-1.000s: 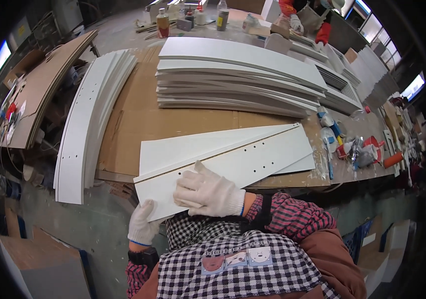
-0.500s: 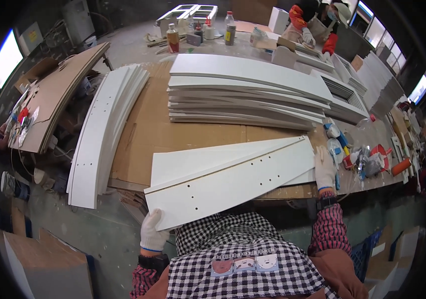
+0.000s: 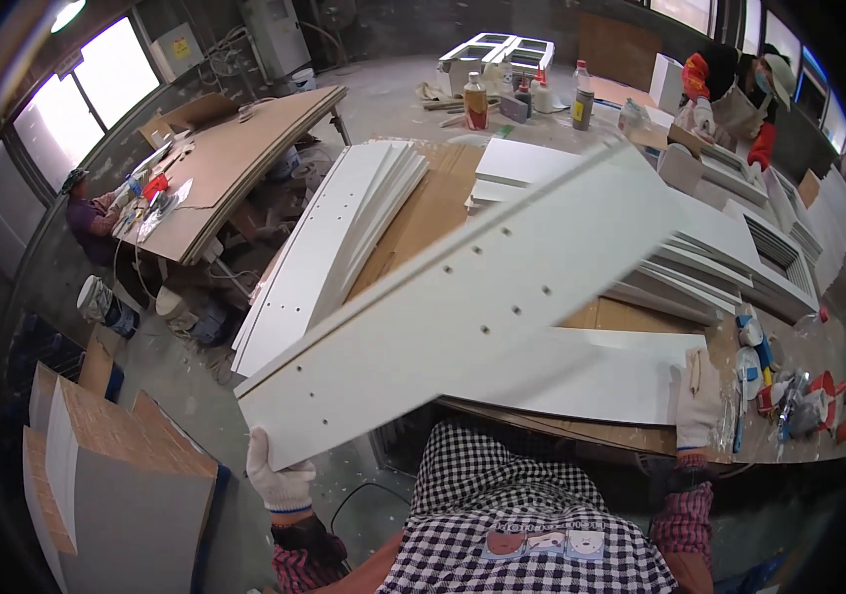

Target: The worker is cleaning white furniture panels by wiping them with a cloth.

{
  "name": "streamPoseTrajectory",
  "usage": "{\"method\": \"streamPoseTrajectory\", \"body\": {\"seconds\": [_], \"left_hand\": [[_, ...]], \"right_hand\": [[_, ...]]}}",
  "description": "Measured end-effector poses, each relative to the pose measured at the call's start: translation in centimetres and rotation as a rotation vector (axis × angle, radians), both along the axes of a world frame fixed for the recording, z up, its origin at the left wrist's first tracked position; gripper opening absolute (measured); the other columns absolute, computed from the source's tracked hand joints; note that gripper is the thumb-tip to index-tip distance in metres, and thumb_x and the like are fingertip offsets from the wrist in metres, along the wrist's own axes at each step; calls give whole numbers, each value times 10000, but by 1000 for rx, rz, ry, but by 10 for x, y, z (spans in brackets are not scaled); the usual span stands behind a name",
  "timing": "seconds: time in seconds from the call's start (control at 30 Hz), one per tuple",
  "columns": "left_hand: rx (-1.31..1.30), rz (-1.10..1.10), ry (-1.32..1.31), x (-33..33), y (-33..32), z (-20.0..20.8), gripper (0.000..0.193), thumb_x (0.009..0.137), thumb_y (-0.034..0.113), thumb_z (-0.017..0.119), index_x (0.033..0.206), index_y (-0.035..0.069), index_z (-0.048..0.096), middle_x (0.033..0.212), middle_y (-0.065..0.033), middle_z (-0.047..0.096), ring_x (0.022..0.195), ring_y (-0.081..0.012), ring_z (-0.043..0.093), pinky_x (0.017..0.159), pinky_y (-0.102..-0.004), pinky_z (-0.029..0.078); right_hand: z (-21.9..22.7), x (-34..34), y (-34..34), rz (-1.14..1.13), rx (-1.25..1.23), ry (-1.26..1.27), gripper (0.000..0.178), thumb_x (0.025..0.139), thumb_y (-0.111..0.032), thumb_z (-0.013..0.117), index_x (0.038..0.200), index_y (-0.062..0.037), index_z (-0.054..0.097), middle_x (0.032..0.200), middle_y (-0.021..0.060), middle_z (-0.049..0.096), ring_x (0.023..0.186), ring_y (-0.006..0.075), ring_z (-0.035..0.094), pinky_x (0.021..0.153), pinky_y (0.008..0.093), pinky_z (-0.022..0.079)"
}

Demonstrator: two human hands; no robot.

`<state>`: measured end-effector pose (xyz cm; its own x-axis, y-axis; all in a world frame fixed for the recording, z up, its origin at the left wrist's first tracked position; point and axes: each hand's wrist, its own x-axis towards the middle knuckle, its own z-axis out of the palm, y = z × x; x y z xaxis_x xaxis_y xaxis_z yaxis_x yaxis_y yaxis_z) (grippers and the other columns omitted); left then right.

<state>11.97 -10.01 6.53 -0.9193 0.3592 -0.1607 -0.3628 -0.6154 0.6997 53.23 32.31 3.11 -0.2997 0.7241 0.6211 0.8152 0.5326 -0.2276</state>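
Observation:
My gloved left hand (image 3: 281,479) is closed on the near left corner of a long white drilled board (image 3: 413,327), thumb on top. The board slants up to the right, its far end raised over the stack and blurred. Several dark holes and a groove along one long edge show on its face. Underneath, another white board (image 3: 601,381) lies flat on the bench. My gloved right hand (image 3: 697,401) rests at that lower board's right end, fingers stretched forward and not wrapped round it.
A fanned stack of drilled white boards (image 3: 319,238) stands on the left, another white stack (image 3: 517,158) behind. Tools and a red container (image 3: 823,388) lie at the right edge. Bottles (image 3: 475,104) stand farther back. Co-workers are at the far right (image 3: 730,89) and far left (image 3: 96,218).
The drilled board has been lifted off the lower board and swung, its far end rising. My left hand still grips its corner; my right hand stays by the lower board's end. The view has turned left.

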Motion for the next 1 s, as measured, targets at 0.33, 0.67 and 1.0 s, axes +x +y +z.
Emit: {"method": "streamPoseTrajectory", "body": {"seconds": [0.33, 0.67, 1.0], "left_hand": [[-93, 60, -44, -52, -18, -19, 394, 977, 318, 576, 1209, 0, 548, 1061, -148, 691, 752, -251, 699, 599, -312, 577], [-122, 456, -52, -58, 39, -14, 489, 1000, 375, 520, 1333, 17, 498, 1286, -118, 598, 1124, -287, 593, 982, -442, 477], [-120, 292, 177, -92, 64, -38, 432, 1004, 295, 519, 1350, 43, 459, 1308, -108, 547, 1131, -230, 569, 909, -391, 483]], "right_hand": [[17, -22, -10, 34, -250, -27, 258, 931, -218, 588, 1106, -28, 585, 960, 215, 621, 941, 390, 590, 811, 431, 475], [15, -28, -12, -18, -195, -65, 243, 950, -284, 552, 1054, -65, 559, 907, 183, 608, 904, 386, 568, 766, 465, 450], [1, -52, -20, 108, -131, -176, 205, 907, -203, 551, 1055, -62, 573, 1013, 148, 616, 978, 357, 564, 879, 449, 429]]}}
